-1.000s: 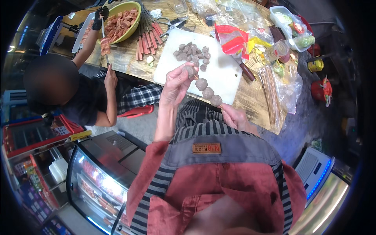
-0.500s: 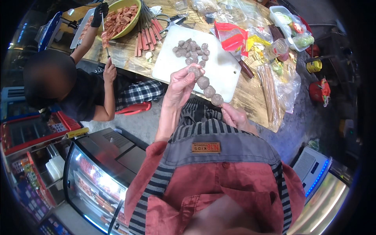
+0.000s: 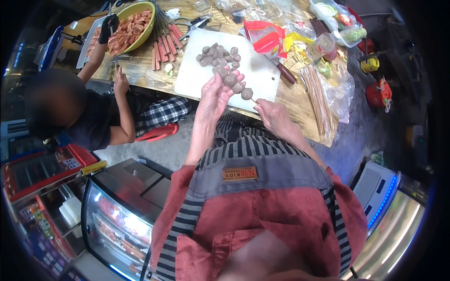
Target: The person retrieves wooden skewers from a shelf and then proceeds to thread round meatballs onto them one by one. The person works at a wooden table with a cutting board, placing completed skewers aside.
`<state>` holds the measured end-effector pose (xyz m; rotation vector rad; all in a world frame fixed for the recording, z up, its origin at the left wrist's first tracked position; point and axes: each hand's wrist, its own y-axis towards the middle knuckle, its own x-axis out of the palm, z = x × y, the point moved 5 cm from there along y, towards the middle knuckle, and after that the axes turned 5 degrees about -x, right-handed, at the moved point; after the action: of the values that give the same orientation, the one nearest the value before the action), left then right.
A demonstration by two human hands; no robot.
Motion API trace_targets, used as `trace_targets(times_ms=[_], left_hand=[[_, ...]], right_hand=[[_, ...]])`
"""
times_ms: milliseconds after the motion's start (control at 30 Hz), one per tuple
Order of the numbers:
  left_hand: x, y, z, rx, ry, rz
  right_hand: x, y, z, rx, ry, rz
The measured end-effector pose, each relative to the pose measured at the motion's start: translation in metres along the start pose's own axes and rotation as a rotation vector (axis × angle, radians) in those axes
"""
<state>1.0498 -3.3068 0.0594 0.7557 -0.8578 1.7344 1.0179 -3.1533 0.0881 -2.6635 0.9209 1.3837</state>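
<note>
A row of grey-brown meatballs (image 3: 238,87) is threaded on a thin bamboo skewer, slanting over the near edge of the white cutting board (image 3: 258,58). My left hand (image 3: 214,97) holds the upper end of the row, its thumb and fingers around the meatballs. The bare lower end of the stick is pinched by my right hand (image 3: 274,116). On the board beyond lies a pile of loose meatballs (image 3: 216,55). A knife (image 3: 287,74) with a dark brown handle rests on the board's right edge, its blade partly hidden by a red bag (image 3: 265,40).
A bundle of bamboo skewers (image 3: 315,103) lies at right. Scissors (image 3: 190,25) and red-handled metal skewers (image 3: 164,47) lie behind left, near a yellow bowl (image 3: 151,28) of meat. A seated co-worker (image 3: 103,107) handles a metal skewer at left. A lit display case (image 3: 117,220) stands behind left.
Both hands and the meatball skewer have moved slightly up relative to my apron. My left fingers have loosened and spread beneath the meatballs. More bare stick shows by my right hand.
</note>
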Motion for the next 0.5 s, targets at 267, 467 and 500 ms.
trace_targets(times_ms=[267,467,500], left_hand=[[-0.046,0.023,-0.047,-0.236,0.029,0.151],[-0.093,0.043,-0.086,-0.384,0.000,0.199],[-0.094,0.042,-0.087,-0.394,-0.009,0.236]], right_hand=[[0.031,-0.041,0.035,0.227,0.219,0.032],[0.043,-0.048,0.081,0.340,0.091,0.072],[0.045,-0.045,0.091,0.360,0.088,0.093]])
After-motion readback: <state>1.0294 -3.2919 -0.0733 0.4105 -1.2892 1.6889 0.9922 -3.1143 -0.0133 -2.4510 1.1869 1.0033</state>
